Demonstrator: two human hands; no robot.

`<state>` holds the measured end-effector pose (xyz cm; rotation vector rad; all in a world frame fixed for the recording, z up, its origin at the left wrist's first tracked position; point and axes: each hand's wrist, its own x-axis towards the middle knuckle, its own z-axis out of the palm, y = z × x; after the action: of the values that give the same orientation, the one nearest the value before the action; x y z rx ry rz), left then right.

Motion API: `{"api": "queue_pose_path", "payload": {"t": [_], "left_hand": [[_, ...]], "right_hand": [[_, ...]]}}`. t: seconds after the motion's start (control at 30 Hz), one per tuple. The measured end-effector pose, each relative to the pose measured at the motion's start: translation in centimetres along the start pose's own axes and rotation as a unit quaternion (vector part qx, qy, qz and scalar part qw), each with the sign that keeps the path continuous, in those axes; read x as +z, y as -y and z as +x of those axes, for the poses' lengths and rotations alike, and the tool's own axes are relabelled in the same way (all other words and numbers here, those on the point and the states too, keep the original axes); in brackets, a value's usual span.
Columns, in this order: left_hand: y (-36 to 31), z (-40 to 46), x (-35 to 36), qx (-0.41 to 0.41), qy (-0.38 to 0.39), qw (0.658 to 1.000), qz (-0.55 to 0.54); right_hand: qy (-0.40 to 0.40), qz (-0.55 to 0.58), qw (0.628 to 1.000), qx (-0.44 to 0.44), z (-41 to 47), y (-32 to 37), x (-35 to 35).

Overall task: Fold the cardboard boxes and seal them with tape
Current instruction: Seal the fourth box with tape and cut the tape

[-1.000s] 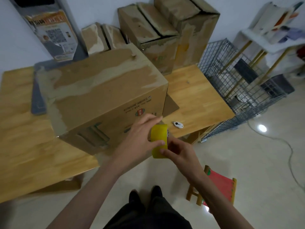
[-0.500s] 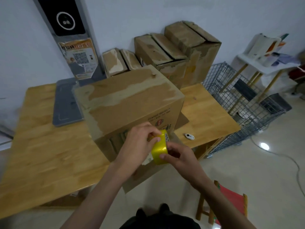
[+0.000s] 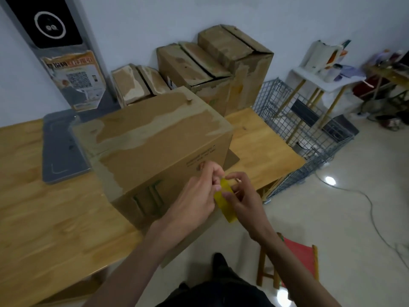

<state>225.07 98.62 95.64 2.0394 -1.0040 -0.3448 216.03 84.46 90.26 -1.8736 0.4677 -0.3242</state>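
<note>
Right hand (image 3: 244, 201): nearest the camera; fingers curled round the yellow tape roll (image 3: 225, 201), holding it edge-on beside the box corner.
Left hand (image 3: 197, 201): fingertips pinched together at the roll's upper rim, apparently picking at the free end of the tape; the end itself is too small to make out.
Cardboard box (image 3: 155, 138): stands folded on the wooden table (image 3: 44, 218), overhanging its near edge; top face closed, with pale patches where the surface is torn; one flap hangs loose below the hands.
Step in hand: judged to be freeing the tape end before sealing.
Next move: calls for drawing out a strip and pressing it along a seam, with the loose flap first held shut.
Grey tray (image 3: 59, 149): flat on the table, left of the box.
Other boxes (image 3: 212, 72): stacked against the far wall.
</note>
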Motion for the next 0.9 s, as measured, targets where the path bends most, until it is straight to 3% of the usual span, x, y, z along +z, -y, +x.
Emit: {"api": "queue_pose_path", "payload": {"t": [0.13,0.3,0.43,0.57,0.73,0.9], "left_hand": [[0.5,3.7,0.4,0.001,-0.03,1.0,-0.002],[0.3,9.3,4.1,-0.043,0.031,0.998,0.039],[-0.1,13.1,7.9,-0.057,0.065,0.996,0.037],[0.4,16.1,10.2,-0.077,0.093,0.987,0.106],[2.3,15.7,11.2,-0.149,0.136,0.971,0.13],[4.3,13.1,11.0,-0.214,0.105,0.957,0.167]], "right_hand": [[0.034,0.059,0.998,-0.016,0.6,-1.1,-2.4],[0.043,0.124,0.991,-0.01,1.9,-3.0,-6.1],[0.047,0.109,0.993,0.012,3.6,-5.7,-9.4],[0.071,0.107,0.99,0.055,6.7,-7.9,-12.5],[0.07,-0.058,0.991,0.096,15.6,-13.2,-13.6],[0.087,-0.267,0.954,0.101,22.9,-21.6,-12.5]]}}
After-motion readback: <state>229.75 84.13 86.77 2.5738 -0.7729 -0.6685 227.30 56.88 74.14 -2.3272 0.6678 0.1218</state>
